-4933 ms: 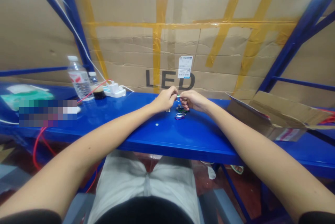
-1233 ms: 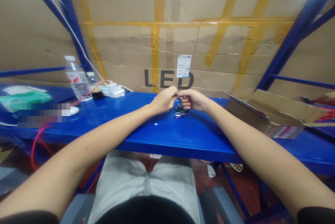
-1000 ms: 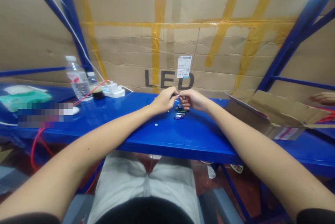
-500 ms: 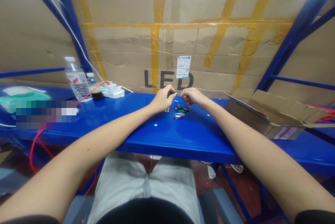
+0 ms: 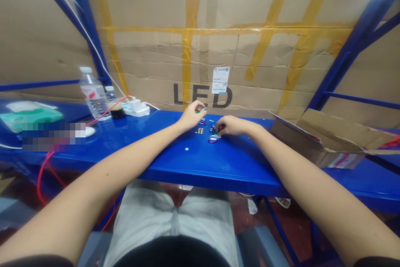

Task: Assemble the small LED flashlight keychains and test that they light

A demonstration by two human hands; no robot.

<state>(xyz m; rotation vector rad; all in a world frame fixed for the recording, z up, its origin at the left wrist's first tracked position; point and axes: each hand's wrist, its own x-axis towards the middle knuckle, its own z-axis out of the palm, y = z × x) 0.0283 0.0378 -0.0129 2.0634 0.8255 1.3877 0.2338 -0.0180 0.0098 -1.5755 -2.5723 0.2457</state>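
Note:
My left hand (image 5: 191, 117) is raised just above the table, its fingers pinched on a small green carabiner (image 5: 198, 112) with a pale tip. My right hand (image 5: 233, 125) is lowered to a little pile, fingertips curled together over it; what they grip, if anything, is hidden. Beside those fingertips lie purple and silver carabiners (image 5: 214, 138) and some small dark metal parts (image 5: 213, 128). Several small brass-coloured pieces (image 5: 199, 131) sit in a group between the hands. Under my left fingers are more purple carabiners (image 5: 203, 121).
On the blue table (image 5: 200, 163), an open cardboard box (image 5: 321, 142) stands at the right. A water bottle (image 5: 92, 96), a dark-liquid bottle (image 5: 115, 106) and a white power strip (image 5: 137, 110) stand at the left. A large cardboard sheet (image 5: 150, 58) closes off the back.
My right hand has moved from beside my left hand down toward me, onto the pile. My left hand has shifted slightly left and up, still with the green carabiner.

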